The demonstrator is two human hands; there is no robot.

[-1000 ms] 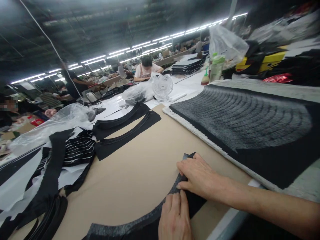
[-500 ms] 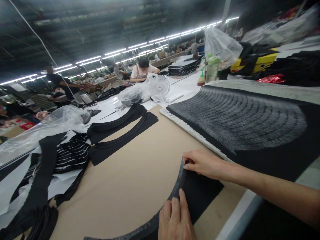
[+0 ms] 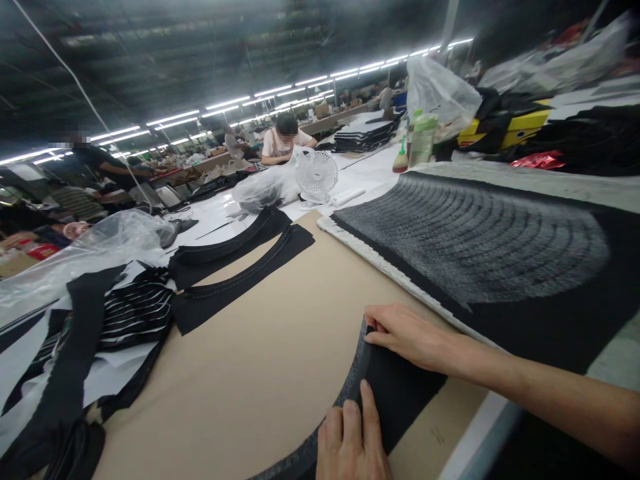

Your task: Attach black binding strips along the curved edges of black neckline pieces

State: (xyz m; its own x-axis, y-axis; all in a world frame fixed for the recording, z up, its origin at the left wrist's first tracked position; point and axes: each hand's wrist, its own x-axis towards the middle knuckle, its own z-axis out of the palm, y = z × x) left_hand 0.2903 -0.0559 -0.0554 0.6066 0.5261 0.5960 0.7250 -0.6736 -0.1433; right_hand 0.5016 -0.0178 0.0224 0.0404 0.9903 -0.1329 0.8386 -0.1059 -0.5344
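Note:
A curved black fabric piece point(image 3: 400, 383) lies on the tan board point(image 3: 240, 360) before me, a greyish strip running along its inner edge. My right hand point(image 3: 405, 333) pinches the far tip of that edge between thumb and fingers. Lower down, my left hand point(image 3: 353, 440) rests on the same piece, its index finger stretched along the cloth beside the strip. Part of the piece is hidden under the left hand. Two similar curved black pieces point(image 3: 245, 270) lie farther back on the board.
To the right, a large black sheet point(image 3: 560, 320) carries rows of overlapping grey-edged layers. Striped black pieces point(image 3: 135, 310) and paper are heaped at left. A white fan point(image 3: 317, 175), a red-based glue bottle point(image 3: 400, 160) and a seated person point(image 3: 285, 140) are farther back.
The right thumb and fingers have shifted slightly at the tip of the edge. The left hand stays nearly in place. The camera view has turned slightly.

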